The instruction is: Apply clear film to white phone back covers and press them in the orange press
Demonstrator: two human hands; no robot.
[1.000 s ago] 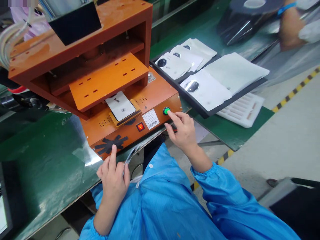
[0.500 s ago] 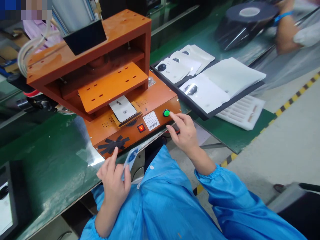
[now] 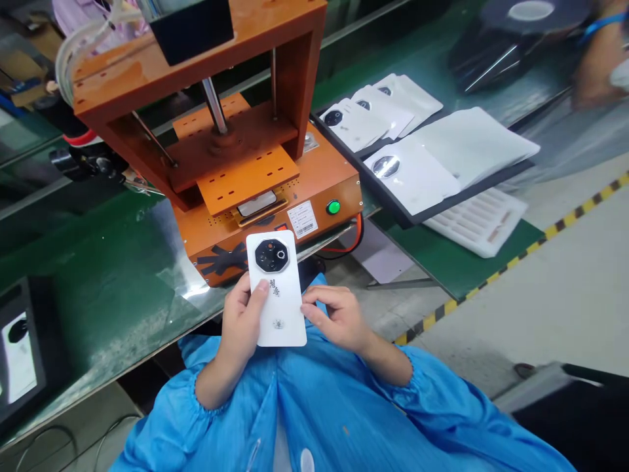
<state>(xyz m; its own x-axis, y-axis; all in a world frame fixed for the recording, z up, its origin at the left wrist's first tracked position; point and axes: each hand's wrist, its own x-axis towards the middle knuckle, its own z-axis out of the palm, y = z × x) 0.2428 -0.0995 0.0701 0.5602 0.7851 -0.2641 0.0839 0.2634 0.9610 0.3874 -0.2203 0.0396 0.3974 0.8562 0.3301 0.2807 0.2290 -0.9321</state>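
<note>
A white phone back cover (image 3: pixel 287 308) with a black octagonal camera area stands tilted up in front of me. My left hand (image 3: pixel 240 321) is closed on its left edge, thumb lying across the face. At the lower right edge, the thumb and bent fingers of my right hand (image 3: pixel 337 318) pinch together against the cover. Just beyond is an orange press (image 3: pixel 324 177), its plate (image 3: pixel 250 180) lowered over another white phone part (image 3: pixel 257 204), mostly hidden. A green button (image 3: pixel 333 208) sits on the press front, and the cover partly hides the red switch (image 3: pixel 281 228).
Right of the press, a black tray (image 3: pixel 410 219) holds several white covers (image 3: pixel 354 128) and white sheets (image 3: pixel 481 144). Below it lies a white slotted tray (image 3: pixel 484 219). Another black tray (image 3: pixel 44 354) is at far left. A co-worker's arm (image 3: pixel 599 72) shows at upper right.
My right hand has left the green button and come to the cover's edge. My left hand has turned the cover face-up towards me. The press plate has come down.
</note>
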